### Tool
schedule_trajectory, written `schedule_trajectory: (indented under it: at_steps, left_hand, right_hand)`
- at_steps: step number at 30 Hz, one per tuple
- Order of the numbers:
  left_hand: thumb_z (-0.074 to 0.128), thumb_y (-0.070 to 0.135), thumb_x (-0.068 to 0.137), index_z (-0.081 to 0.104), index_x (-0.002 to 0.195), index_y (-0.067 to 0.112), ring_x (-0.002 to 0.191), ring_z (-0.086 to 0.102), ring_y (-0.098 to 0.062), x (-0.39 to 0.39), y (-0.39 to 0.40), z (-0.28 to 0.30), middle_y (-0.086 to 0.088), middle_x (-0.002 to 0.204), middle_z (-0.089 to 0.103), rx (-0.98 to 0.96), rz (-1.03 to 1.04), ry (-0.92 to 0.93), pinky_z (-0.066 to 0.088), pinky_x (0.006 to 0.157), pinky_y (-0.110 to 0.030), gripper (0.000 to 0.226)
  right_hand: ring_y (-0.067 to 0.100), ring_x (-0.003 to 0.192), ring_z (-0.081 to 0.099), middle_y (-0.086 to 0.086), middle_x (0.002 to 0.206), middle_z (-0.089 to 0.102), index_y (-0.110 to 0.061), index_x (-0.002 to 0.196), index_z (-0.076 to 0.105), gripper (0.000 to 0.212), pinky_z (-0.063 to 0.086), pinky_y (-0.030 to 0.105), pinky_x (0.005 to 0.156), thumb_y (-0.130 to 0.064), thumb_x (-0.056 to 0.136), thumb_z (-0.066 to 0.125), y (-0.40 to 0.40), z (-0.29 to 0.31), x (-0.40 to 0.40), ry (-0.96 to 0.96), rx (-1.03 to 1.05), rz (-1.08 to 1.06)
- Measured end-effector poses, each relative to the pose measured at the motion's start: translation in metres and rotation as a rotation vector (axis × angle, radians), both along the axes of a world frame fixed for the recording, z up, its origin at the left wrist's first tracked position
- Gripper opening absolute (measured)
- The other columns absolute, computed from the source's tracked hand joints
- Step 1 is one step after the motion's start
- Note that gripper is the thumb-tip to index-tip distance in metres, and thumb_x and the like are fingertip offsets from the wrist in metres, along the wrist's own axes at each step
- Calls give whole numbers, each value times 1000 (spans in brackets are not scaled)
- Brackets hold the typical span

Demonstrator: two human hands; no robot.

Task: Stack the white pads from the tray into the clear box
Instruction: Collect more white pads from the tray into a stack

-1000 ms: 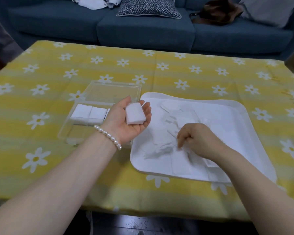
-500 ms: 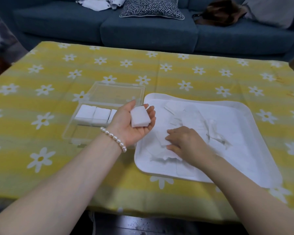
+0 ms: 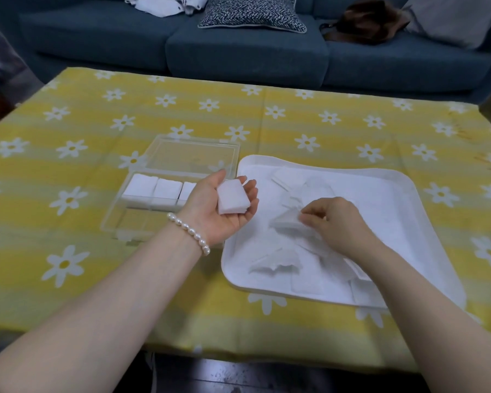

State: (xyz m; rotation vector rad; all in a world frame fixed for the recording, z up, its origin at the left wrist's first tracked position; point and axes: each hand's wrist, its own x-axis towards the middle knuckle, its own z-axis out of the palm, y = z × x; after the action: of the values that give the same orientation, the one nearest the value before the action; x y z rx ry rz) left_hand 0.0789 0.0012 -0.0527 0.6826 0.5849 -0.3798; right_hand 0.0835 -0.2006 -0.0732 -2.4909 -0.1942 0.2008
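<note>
- Your left hand (image 3: 224,207) is palm up between the clear box (image 3: 165,191) and the white tray (image 3: 425,194), fingers loosely cupped under a small stack of white pads (image 3: 233,200); a pearl bracelet (image 3: 189,233) circles the wrist.
- Your right hand (image 3: 338,222) is palm down over the tray, fingertips pinching one loose pad (image 3: 288,222) lifted off the scattered heap.
- The box already holds three stacks of pads (image 3: 159,190) in a row.
- Both sit on a table under a yellow daisy cloth (image 3: 125,279), with a blue sofa (image 3: 238,49) beyond its far edge.
</note>
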Motion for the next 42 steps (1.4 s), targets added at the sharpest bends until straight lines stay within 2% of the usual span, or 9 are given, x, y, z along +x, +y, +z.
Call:
schedule_trajectory:
  at_steps: [6,9,13,17,27,32,36,39,42]
  left_hand:
    - [47,36,96,58,90,7,54,60,-18,-7,-11,-5,-10,65,65,24,-63,49,53,51,-24,32]
    - [56,36,91,57,88,7,54,59,-18,-14,-26,-8,-9,64,63,31,-147,52,54,52,-25,29]
    - [58,45,88,59,97,7,66,64,-18,-22,-40,-11,-11,79,65,19,-214,-8,57,63,-28,39]
    - [50,46,91,60,116,6,86,68,-19,-23,-40,-11,-13,105,70,-42,-232,-74,55,80,-31,48]
    - [52,42,92,66,98,5,69,70,-20,-21,-36,-11,-14,86,71,-21,-241,-97,57,72,-31,40]
    - [54,24,91,63,101,3,73,69,-22,-22,-34,-10,-15,85,70,-16,-256,-100,57,73,-34,25]
    - [45,11,87,60,103,-3,75,69,-24,-23,-31,-11,-16,94,70,-83,-276,-62,57,72,-34,26]
    - [40,7,88,60,101,-4,77,68,-24,-23,-31,-11,-15,95,70,-95,-304,-83,56,75,-35,26]
    - [36,2,91,58,104,1,79,68,-27,-24,-32,-11,-16,97,70,-91,-332,-133,54,80,-40,26]
  right_hand:
    - [4,42,48,-4,49,55,-14,63,59,27,37,14,47,-5,88,57,0,6,4,-30,474,-323]
    - [10,47,51,-8,45,55,-14,64,61,25,41,20,49,-4,87,59,7,11,-2,-62,673,-385]
    - [1,51,52,-12,52,61,-14,64,66,19,41,13,53,-6,81,68,22,18,-18,-121,719,-266]
    - [9,63,59,-1,64,66,-11,67,70,11,45,16,61,-7,77,73,30,18,-25,-34,710,-141]
    - [-2,48,54,-11,49,60,-7,70,63,16,39,8,48,-3,85,63,27,22,-23,13,846,-188]
    - [2,47,50,-10,50,59,-9,67,62,18,39,11,49,-5,85,63,22,25,-22,-18,800,-221]
    - [4,44,46,5,56,52,-13,66,57,21,37,14,47,-8,86,61,11,27,-14,-146,787,-457]
    - [3,48,46,-2,60,54,-19,67,58,19,38,18,52,-15,85,61,-6,30,-7,-266,544,-501]
    - [2,64,51,-8,80,59,-23,87,64,5,37,18,61,-26,84,65,-13,33,-8,-261,300,-389]
